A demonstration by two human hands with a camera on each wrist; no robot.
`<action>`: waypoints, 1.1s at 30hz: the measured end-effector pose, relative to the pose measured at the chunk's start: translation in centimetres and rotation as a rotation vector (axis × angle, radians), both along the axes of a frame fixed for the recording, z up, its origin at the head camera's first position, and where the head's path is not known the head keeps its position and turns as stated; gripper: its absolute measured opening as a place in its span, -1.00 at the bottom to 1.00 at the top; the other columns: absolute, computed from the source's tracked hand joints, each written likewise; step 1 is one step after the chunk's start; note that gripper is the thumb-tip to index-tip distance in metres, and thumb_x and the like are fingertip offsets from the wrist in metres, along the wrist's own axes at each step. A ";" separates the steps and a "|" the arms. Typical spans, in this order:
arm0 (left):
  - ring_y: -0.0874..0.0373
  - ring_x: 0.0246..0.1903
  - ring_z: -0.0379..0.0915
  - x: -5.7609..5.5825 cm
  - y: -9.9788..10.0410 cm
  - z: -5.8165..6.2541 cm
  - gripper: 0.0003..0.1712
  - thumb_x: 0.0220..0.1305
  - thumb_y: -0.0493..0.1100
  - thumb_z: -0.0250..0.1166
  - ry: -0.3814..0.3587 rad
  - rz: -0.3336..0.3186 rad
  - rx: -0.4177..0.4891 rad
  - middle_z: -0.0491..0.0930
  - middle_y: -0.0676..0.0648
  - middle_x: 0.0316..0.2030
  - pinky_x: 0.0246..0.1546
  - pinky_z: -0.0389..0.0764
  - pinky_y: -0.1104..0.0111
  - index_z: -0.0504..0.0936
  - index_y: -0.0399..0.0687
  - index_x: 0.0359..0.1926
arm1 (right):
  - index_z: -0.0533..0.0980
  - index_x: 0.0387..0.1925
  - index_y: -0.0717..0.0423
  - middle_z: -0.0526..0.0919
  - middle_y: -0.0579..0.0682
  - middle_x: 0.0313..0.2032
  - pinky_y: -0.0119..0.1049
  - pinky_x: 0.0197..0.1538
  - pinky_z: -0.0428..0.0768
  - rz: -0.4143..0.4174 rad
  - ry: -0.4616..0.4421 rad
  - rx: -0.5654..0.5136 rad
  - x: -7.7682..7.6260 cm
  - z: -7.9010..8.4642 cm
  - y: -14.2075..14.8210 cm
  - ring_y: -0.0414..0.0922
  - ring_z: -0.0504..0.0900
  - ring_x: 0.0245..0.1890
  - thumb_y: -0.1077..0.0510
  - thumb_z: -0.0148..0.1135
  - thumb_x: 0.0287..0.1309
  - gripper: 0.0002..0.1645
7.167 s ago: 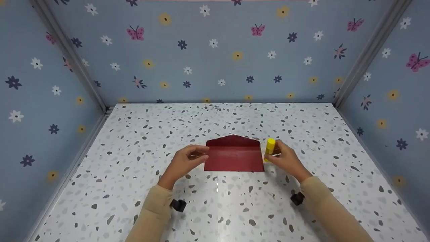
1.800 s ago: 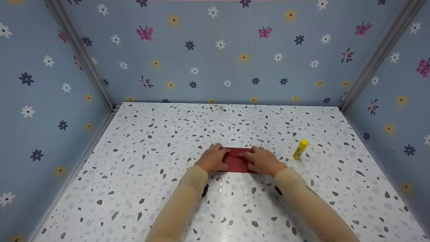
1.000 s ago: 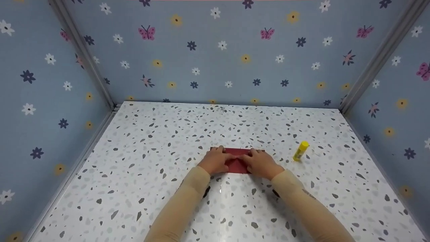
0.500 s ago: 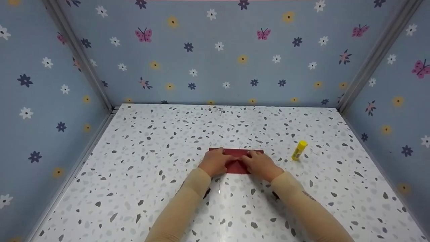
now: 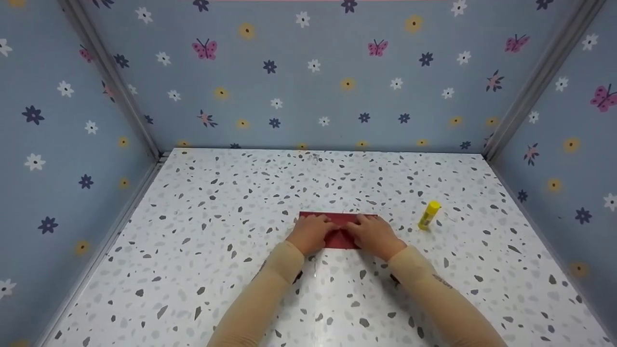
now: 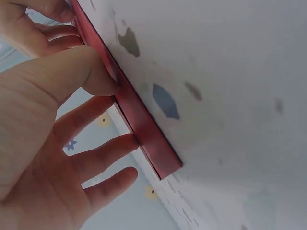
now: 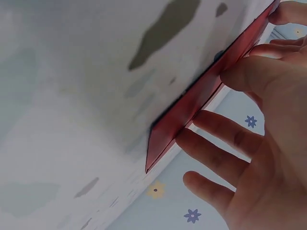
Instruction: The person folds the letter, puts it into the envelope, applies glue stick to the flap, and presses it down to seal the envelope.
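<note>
A red paper envelope (image 5: 340,241) lies on the table in the head view, its pointed flap folded down toward the person. My left hand (image 5: 311,233) rests over its left part and my right hand (image 5: 373,234) over its right part, index fingers meeting near the flap's tip. In the left wrist view, the left thumb and spread fingertips touch the envelope (image 6: 139,117). Fingertips of the right hand likewise press on the envelope (image 7: 184,108) in the right wrist view. The hands cover both sides of it. A yellow glue stick (image 5: 428,215) is to the right, apart from both hands.
The white speckled table (image 5: 241,183) is bounded by a flowered blue back wall (image 5: 318,91) and side walls, with grey metal posts (image 5: 111,82) at the corners.
Seven seconds ago the flap was raised and my right hand held the glue stick. Since then it was set down and the flap folded over. Lately the hands have shifted only slightly on the envelope.
</note>
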State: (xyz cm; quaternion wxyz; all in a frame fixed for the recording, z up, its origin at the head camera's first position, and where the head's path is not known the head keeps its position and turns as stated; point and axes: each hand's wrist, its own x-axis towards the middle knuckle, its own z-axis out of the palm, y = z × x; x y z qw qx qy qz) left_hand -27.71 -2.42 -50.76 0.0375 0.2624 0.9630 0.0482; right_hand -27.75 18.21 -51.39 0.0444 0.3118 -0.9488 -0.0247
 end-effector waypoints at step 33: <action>-0.02 0.11 0.40 -0.6 -1.6 -0.2 -0.40 0.19 -0.04 0.44 -0.049 0.077 0.090 0.51 -0.04 0.16 0.15 0.36 -0.05 0.59 0.38 0.27 | 0.56 0.19 0.13 0.54 0.03 -0.13 -0.10 0.00 0.63 -0.126 -0.223 -0.089 -1.0 0.4 3.9 -0.06 0.56 -0.19 -0.09 0.28 0.34 -0.48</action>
